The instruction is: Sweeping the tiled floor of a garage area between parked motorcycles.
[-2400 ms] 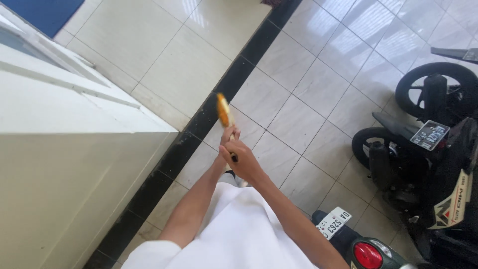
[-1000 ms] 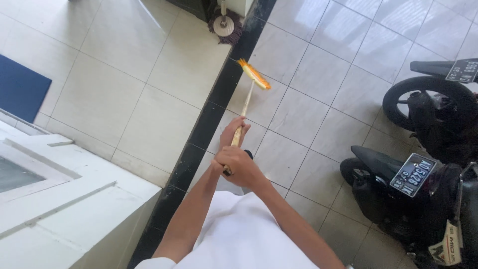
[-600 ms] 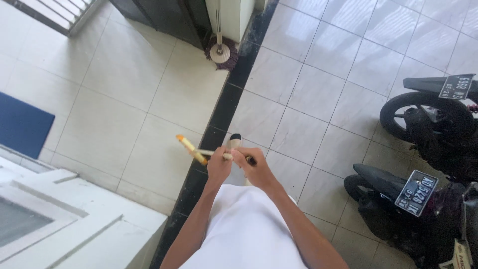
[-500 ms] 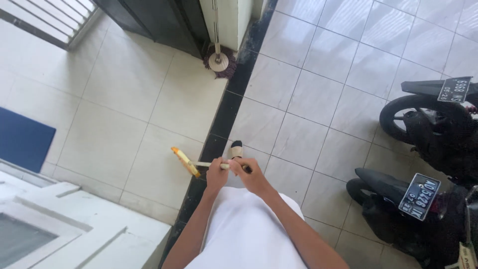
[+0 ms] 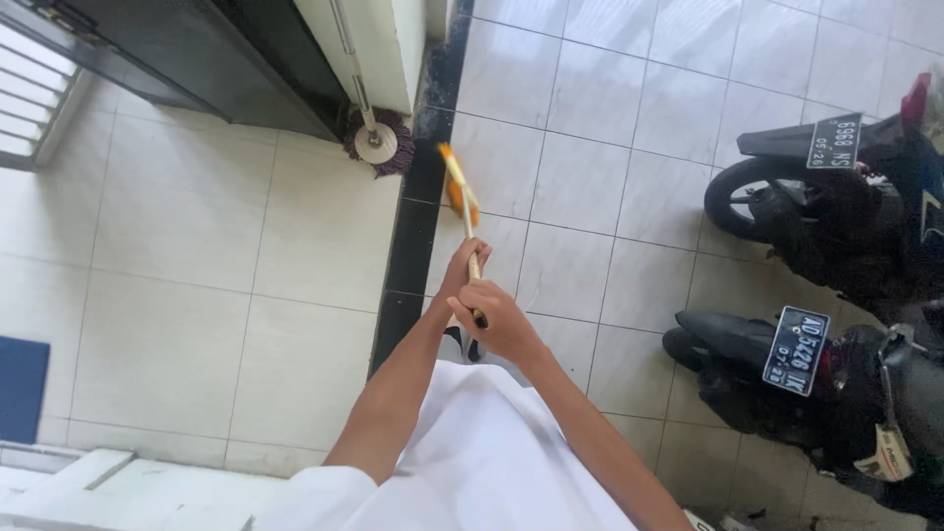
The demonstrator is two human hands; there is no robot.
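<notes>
Both of my hands grip a broom's pale wooden handle (image 5: 472, 264). My left hand (image 5: 460, 267) is the higher one on the handle, and my right hand (image 5: 498, 317) closes around its black end. The orange bristle head (image 5: 456, 184) sits out in front of me on the grey floor tiles, just right of the black tile strip (image 5: 403, 265). My white top fills the bottom of the view, and a sliver of my shoe (image 5: 454, 340) shows under my hands.
A mop (image 5: 374, 141) leans against a white pillar beside a dark door at the top left. Two parked motorcycles (image 5: 836, 187) (image 5: 826, 393) stand on the right. A white ledge (image 5: 108, 492) and a blue mat (image 5: 20, 383) lie at the lower left.
The broom head has swung from the cream tiles at my left, across the black strip, out ahead onto the grey tiles. The view has shifted forward toward the mop and door.
</notes>
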